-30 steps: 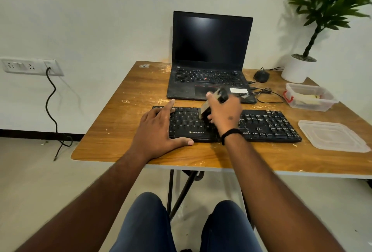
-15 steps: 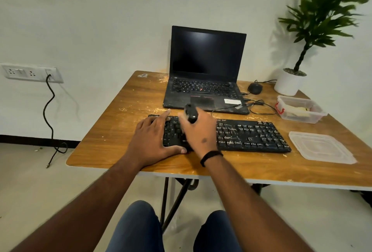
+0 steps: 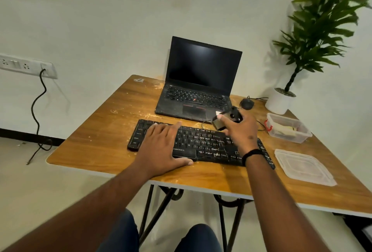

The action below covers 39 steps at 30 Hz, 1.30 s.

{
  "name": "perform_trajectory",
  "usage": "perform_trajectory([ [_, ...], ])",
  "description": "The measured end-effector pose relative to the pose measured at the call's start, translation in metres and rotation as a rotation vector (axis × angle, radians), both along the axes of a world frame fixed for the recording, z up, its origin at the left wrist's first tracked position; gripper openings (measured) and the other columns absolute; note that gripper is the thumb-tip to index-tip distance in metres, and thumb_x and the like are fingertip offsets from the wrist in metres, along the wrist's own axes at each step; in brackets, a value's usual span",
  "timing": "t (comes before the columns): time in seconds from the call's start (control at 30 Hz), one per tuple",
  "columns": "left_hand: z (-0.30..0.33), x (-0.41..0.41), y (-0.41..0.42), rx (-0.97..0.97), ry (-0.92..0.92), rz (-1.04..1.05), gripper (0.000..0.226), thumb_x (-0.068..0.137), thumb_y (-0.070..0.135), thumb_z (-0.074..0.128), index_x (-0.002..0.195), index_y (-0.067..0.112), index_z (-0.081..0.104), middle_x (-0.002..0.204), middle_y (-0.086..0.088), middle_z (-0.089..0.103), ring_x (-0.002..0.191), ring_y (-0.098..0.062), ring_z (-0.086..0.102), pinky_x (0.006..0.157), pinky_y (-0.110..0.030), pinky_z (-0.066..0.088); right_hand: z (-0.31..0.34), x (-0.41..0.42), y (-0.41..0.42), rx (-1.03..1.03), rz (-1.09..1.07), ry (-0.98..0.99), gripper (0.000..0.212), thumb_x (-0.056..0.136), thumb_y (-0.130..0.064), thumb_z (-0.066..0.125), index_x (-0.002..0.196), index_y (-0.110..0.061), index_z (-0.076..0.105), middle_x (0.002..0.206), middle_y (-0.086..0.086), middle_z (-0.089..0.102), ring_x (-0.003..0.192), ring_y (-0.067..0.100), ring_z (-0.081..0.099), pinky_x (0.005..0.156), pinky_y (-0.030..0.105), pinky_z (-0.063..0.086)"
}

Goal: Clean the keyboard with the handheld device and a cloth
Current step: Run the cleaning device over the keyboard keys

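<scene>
Right hand (image 3: 242,131) moved rightward along keyboard (image 3: 201,143), fingers gripping handheld device (image 3: 227,119); left hand (image 3: 163,149) stays flat, fingers spread.

table (image 3: 112,131): wood-grain top, worn, pale scuffs | keyboard (image 3: 203,143) under my hands: matt black plastic, dusty | laptop (image 3: 201,82): matt black shell, glossy dark screen | tub (image 3: 287,128) and lid (image 3: 302,166): clear, frosted plastic | pot (image 3: 278,101): smooth white
</scene>
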<state>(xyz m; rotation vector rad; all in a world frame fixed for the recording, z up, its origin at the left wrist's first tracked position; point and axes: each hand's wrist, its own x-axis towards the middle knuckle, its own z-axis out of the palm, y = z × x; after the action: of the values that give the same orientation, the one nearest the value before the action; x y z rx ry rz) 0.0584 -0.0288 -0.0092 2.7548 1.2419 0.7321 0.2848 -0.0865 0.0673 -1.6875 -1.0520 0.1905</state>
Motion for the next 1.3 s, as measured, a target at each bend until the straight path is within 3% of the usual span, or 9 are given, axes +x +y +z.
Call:
perform_trajectory([
  [0.07,-0.002,0.0,0.002,-0.018,-0.017,-0.03,0.12,0.069,0.095,0.046,0.16,0.023,0.016,0.152,0.001,0.045,0.142,-0.02,0.034,0.124,-0.041,0.01,0.001,0.012,0.0,-0.08,0.041,-0.053,0.02,0.079,-0.029,0.08,0.086,-0.019,0.065,0.087,0.001,0.067,0.085,0.019,0.066,0.067,0.034,0.06],
  [0.17,-0.002,-0.001,0.003,-0.026,-0.02,-0.068,0.116,0.072,0.093,0.045,0.161,0.025,0.012,0.15,0.005,0.047,0.141,-0.017,0.034,0.125,-0.04,0.008,0.003,0.017,0.008,-0.158,0.082,-0.073,0.016,0.08,-0.019,0.078,0.087,-0.012,0.066,0.087,0.005,0.067,0.081,0.016,0.065,0.057,0.026,0.058],
  [0.43,-0.001,-0.001,0.003,-0.052,-0.01,-0.067,0.115,0.074,0.091,0.048,0.161,0.026,0.009,0.149,0.005,0.049,0.14,-0.016,0.035,0.125,-0.04,0.012,0.008,-0.032,0.047,-0.288,0.247,-0.261,0.017,0.074,-0.023,0.073,0.079,-0.007,0.073,0.078,0.008,0.072,0.077,0.022,0.068,0.066,0.041,0.06],
  [0.57,-0.002,-0.001,0.003,-0.052,-0.022,-0.079,0.115,0.074,0.091,0.048,0.161,0.026,0.009,0.15,0.007,0.048,0.14,-0.017,0.036,0.125,-0.041,0.014,0.015,-0.018,0.049,-0.366,0.176,-0.293,0.02,0.074,-0.027,0.073,0.076,-0.007,0.072,0.071,0.004,0.068,0.067,0.014,0.062,0.053,0.029,0.052],
  [0.73,-0.002,-0.001,0.004,-0.055,-0.009,-0.077,0.115,0.075,0.091,0.046,0.161,0.026,0.005,0.151,0.008,0.047,0.141,-0.016,0.034,0.125,-0.04,0.012,0.016,0.0,0.048,-0.415,0.035,-0.354,0.018,0.071,-0.029,0.07,0.07,-0.011,0.066,0.069,0.006,0.068,0.069,0.022,0.068,0.063,0.041,0.062],
  [0.87,0.0,-0.001,0.002,-0.058,-0.017,-0.071,0.115,0.075,0.09,0.048,0.161,0.026,0.007,0.15,0.006,0.048,0.139,-0.016,0.034,0.124,-0.039,0.014,0.016,-0.022,0.055,-0.43,0.151,-0.381,0.019,0.071,-0.027,0.068,0.064,-0.01,0.063,0.063,0.005,0.064,0.06,0.016,0.058,0.055,0.029,0.05],
  [1.07,0.004,-0.002,-0.001,-0.073,-0.042,-0.071,0.113,0.075,0.086,0.055,0.161,0.026,0.013,0.15,0.002,0.047,0.14,-0.017,0.035,0.123,-0.039,0.015,0.021,-0.045,0.065,-0.399,0.255,-0.33,0.023,0.066,-0.022,0.072,0.075,-0.001,0.072,0.077,0.014,0.071,0.063,0.015,0.056,0.057,0.032,0.053],
  [1.17,0.004,-0.002,-0.001,-0.07,-0.033,-0.071,0.114,0.075,0.086,0.054,0.161,0.025,0.012,0.15,0.004,0.047,0.139,-0.016,0.035,0.123,-0.038,0.015,0.021,-0.033,0.062,-0.401,0.193,-0.296,0.024,0.07,-0.023,0.071,0.079,-0.002,0.071,0.079,0.012,0.071,0.066,0.015,0.058,0.061,0.036,0.057],
  [1.3,0.001,-0.002,0.001,-0.065,-0.029,-0.073,0.116,0.074,0.089,0.052,0.161,0.025,0.01,0.149,0.006,0.048,0.138,-0.015,0.036,0.123,-0.038,0.015,0.016,-0.008,0.053,-0.404,0.05,-0.331,0.021,0.076,-0.03,0.067,0.074,-0.011,0.057,0.075,0.005,0.063,0.069,0.02,0.06,0.053,0.029,0.046],
])
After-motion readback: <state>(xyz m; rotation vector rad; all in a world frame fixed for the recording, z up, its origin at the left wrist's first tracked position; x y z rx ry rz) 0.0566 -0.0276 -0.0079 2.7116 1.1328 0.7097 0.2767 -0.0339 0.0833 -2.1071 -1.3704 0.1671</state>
